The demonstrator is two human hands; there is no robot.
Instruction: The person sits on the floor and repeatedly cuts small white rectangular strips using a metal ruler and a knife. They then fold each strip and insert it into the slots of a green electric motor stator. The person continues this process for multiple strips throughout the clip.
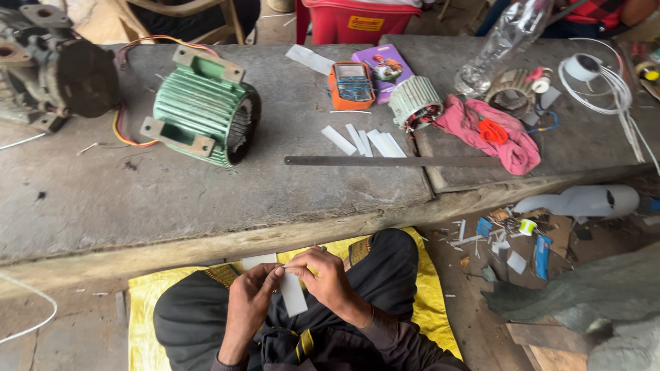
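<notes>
My left hand point(251, 292) and my right hand point(323, 275) meet over my lap and together pinch a narrow white strip of paper point(293, 294) that hangs down between them. I sit cross-legged in dark trousers on a yellow mat point(148, 302), just in front of a low grey worktable point(137, 206). Several similar white strips point(364, 142) lie on the table beyond my hands, beside a long flat metal ruler point(385, 161).
A green finned motor housing point(203, 106) with coloured wires lies at the table's left, a dark pump body point(51, 69) further left. An orange multimeter point(351, 84), a small wound stator point(414, 102), pink cloth with scissors point(489, 130), a clear bottle point(502, 45) and white cord point(605, 79) sit to the right. Scraps litter the floor point(509, 240) at right.
</notes>
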